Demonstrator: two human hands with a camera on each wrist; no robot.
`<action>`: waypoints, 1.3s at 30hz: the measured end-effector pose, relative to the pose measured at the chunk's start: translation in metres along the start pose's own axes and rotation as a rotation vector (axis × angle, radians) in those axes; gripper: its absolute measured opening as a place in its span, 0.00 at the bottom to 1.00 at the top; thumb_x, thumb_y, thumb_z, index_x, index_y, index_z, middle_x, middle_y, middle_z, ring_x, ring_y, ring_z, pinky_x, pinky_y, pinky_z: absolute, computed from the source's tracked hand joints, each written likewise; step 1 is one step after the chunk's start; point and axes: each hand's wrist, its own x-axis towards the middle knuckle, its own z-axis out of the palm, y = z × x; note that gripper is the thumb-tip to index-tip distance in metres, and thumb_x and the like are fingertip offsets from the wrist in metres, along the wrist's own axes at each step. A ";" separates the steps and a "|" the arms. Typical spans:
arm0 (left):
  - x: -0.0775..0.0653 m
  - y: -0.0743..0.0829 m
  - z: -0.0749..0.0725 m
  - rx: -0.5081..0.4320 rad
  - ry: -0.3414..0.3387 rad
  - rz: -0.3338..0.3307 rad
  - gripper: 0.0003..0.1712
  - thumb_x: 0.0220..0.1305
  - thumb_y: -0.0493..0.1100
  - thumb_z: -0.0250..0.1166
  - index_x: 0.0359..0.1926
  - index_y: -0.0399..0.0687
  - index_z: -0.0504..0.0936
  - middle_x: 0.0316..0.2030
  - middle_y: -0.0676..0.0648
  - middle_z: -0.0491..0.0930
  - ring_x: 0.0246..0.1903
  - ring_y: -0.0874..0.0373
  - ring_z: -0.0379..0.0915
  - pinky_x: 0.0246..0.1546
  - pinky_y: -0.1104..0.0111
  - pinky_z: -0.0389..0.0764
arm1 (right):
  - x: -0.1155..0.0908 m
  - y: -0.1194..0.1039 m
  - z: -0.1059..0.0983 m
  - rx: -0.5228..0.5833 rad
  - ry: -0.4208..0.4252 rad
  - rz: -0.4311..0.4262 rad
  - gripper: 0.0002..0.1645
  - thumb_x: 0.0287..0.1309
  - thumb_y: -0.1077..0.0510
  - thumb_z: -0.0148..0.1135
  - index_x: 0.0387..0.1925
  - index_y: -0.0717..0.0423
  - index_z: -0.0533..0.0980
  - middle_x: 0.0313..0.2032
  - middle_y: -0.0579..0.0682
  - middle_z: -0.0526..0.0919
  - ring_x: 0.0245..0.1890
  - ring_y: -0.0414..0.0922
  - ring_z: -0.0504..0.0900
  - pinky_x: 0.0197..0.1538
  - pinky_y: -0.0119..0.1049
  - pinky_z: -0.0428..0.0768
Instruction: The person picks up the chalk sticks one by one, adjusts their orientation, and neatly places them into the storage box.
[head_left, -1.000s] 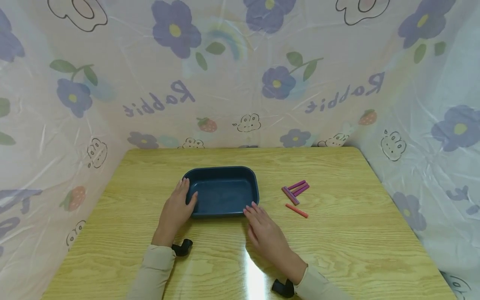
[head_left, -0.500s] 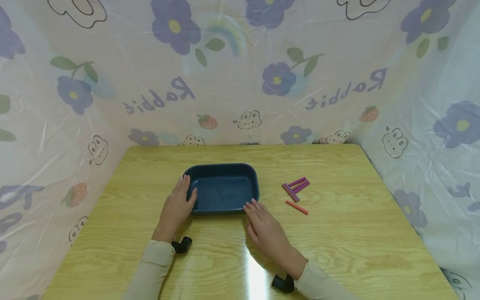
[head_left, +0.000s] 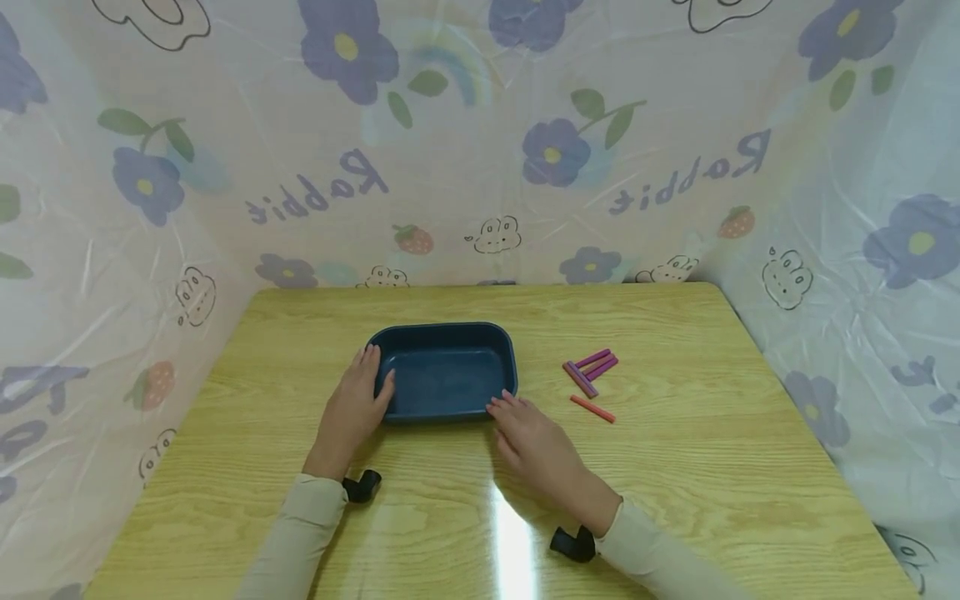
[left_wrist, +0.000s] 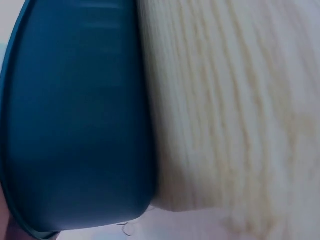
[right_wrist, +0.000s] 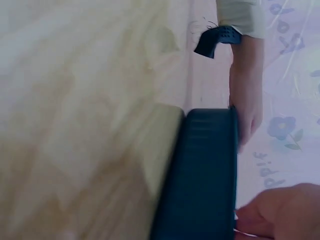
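Observation:
A dark blue rectangular tray [head_left: 442,383] stands on the wood-grain table [head_left: 450,500], nothing inside it. At its left end, my left hand [head_left: 348,408] rests on the rim, fingers extended along the side and thumb reaching over the near corner. My right hand [head_left: 536,442] lies at the near right corner, fingertips on the rim and thumb outside. In the left wrist view the tray's near wall [left_wrist: 80,120] fills the left side. The right wrist view shows my right hand [right_wrist: 290,215] with fingertips right at the rim, and my left hand [right_wrist: 246,120] at the far end.
Several short purple sticks [head_left: 592,371] lie together right of the tray. A single red stick [head_left: 592,409] lies just nearer. Black wrist-worn cameras [head_left: 573,544] stick out below each wrist. A patterned curtain [head_left: 480,167] hangs behind the table and along both sides.
The head view has tilted slightly, so the whole scene sits a little higher. My right wrist has shifted slightly to the right while the fingertips stay at the tray's corner. The left hand stays put.

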 end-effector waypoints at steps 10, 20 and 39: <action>-0.009 0.002 -0.012 0.089 -0.008 0.023 0.50 0.64 0.66 0.51 0.70 0.33 0.47 0.70 0.34 0.45 0.69 0.44 0.35 0.64 0.49 0.52 | 0.003 0.009 -0.020 0.056 -0.137 0.087 0.22 0.60 0.57 0.59 0.56 0.59 0.74 0.58 0.54 0.73 0.61 0.50 0.68 0.56 0.44 0.72; -0.027 -0.008 -0.023 0.152 -0.054 0.039 0.62 0.56 0.74 0.51 0.72 0.37 0.36 0.71 0.37 0.32 0.70 0.46 0.23 0.66 0.48 0.43 | -0.003 0.053 -0.050 0.074 -0.107 0.317 0.17 0.61 0.56 0.58 0.51 0.57 0.77 0.51 0.54 0.79 0.52 0.52 0.76 0.46 0.47 0.78; -0.028 -0.015 -0.013 0.162 -0.129 0.043 0.64 0.52 0.80 0.43 0.72 0.37 0.38 0.71 0.39 0.35 0.70 0.43 0.32 0.64 0.46 0.47 | -0.032 0.127 -0.051 0.152 -0.368 0.605 0.13 0.61 0.57 0.58 0.42 0.62 0.79 0.32 0.50 0.81 0.31 0.43 0.78 0.35 0.42 0.77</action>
